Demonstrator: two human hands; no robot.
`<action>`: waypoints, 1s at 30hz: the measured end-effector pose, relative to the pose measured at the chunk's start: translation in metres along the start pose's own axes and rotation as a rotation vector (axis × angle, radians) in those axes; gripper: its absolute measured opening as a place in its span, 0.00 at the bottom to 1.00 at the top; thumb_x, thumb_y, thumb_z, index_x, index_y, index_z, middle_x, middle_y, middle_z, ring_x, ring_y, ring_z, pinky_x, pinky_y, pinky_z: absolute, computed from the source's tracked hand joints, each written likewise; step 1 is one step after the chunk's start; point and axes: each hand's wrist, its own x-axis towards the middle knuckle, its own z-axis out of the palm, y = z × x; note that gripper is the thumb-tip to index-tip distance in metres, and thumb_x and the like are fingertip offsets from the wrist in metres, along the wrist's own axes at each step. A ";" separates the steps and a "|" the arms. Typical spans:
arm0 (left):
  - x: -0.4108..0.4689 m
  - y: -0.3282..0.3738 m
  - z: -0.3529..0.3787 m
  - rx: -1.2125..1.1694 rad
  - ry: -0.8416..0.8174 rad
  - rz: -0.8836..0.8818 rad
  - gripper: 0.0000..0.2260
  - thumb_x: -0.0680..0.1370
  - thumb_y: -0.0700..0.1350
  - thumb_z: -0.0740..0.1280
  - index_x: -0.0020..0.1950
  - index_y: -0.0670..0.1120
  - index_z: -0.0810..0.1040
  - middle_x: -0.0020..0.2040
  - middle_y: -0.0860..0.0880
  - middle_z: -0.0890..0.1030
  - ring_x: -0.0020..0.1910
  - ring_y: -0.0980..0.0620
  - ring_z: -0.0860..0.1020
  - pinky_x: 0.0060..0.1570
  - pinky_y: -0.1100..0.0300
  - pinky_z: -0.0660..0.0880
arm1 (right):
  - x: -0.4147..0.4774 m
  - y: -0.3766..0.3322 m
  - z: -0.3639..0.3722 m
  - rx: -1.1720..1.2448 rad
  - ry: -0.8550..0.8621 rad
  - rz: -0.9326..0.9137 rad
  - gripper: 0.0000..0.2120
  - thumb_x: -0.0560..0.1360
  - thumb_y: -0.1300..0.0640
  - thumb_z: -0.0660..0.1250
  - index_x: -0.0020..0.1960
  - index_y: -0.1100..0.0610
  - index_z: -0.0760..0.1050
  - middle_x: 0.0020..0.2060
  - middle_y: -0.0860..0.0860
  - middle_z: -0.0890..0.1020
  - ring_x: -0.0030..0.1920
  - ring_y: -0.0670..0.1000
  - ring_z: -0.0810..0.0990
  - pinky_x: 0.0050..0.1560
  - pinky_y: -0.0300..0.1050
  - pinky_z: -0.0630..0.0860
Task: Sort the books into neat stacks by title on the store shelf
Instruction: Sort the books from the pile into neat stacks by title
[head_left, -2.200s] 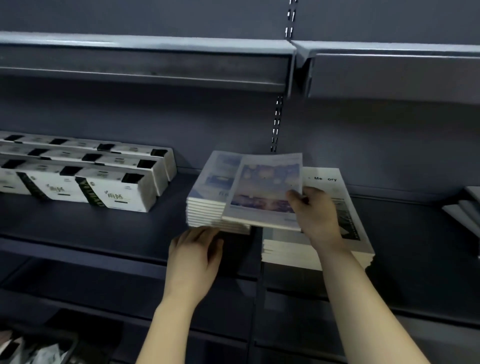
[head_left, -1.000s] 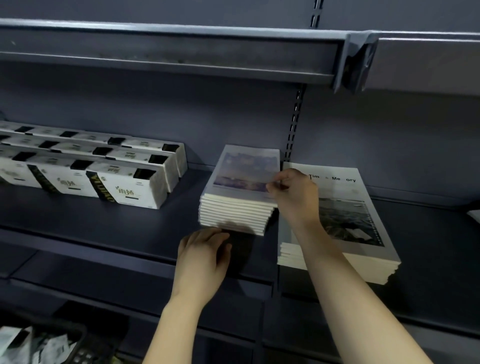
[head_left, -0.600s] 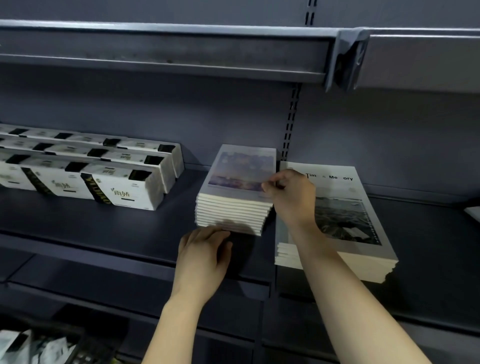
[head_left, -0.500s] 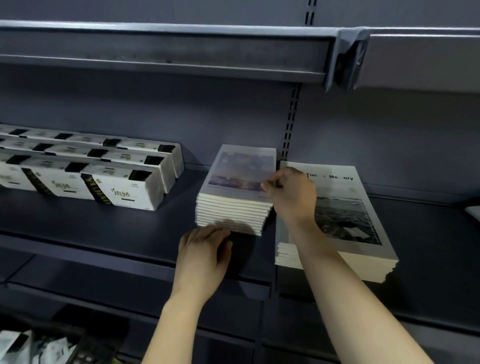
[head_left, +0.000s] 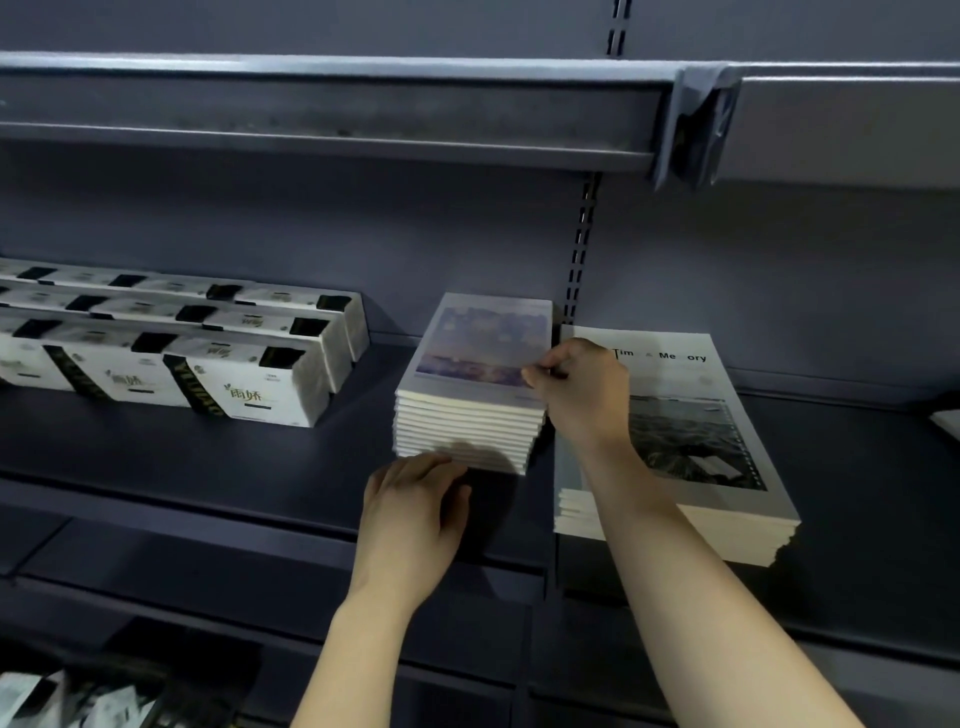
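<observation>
- The right hand (head_left: 582, 395) reaches in over the left part of the large stack, its fingers curled and its fingertips pinching the right edge of the top book (head_left: 483, 345) near the front corner.
- The left hand (head_left: 415, 514) lies palm down on the shelf (head_left: 208, 467), holding nothing. Its fingers are loosely straight and close together, and the fingertips touch the bottom front edge of the small stack (head_left: 462, 436).
- The top book has a pale cover with a purplish sky picture. It lies flat and squared on the small stack, which shows cream page edges toward the camera.
- Just to the right stands the large stack (head_left: 701, 457) of wider books. Its white cover carries a dark landscape photo and a title partly hidden by the right hand. A narrow gap separates the two stacks.
- Both stacks sit on the dark shelf near the slotted upright (head_left: 579, 249) on the back wall.
- Further left on the same shelf, well apart from the books, lie rows of white boxes (head_left: 182, 358) with black bands and printed characters.
- An upper shelf (head_left: 332, 104) runs across above.
</observation>
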 end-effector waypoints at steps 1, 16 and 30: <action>0.001 0.002 -0.001 -0.006 0.000 0.015 0.15 0.75 0.51 0.59 0.54 0.49 0.82 0.53 0.52 0.82 0.51 0.48 0.79 0.55 0.54 0.71 | 0.000 0.000 -0.001 0.003 -0.007 -0.003 0.06 0.73 0.55 0.73 0.42 0.50 0.76 0.37 0.42 0.79 0.38 0.42 0.78 0.37 0.30 0.71; 0.015 0.106 0.005 -0.130 -0.030 0.146 0.16 0.77 0.53 0.57 0.61 0.51 0.77 0.58 0.52 0.79 0.55 0.50 0.77 0.54 0.48 0.74 | -0.032 0.062 -0.106 -0.106 0.040 -0.132 0.04 0.76 0.59 0.68 0.50 0.54 0.80 0.45 0.45 0.81 0.44 0.42 0.79 0.50 0.36 0.76; 0.009 0.295 0.085 -0.165 -0.099 0.248 0.20 0.78 0.55 0.54 0.63 0.50 0.77 0.60 0.51 0.78 0.58 0.48 0.76 0.58 0.47 0.73 | -0.043 0.195 -0.283 -0.235 0.142 0.016 0.08 0.74 0.61 0.69 0.52 0.57 0.82 0.47 0.52 0.84 0.47 0.51 0.82 0.49 0.39 0.74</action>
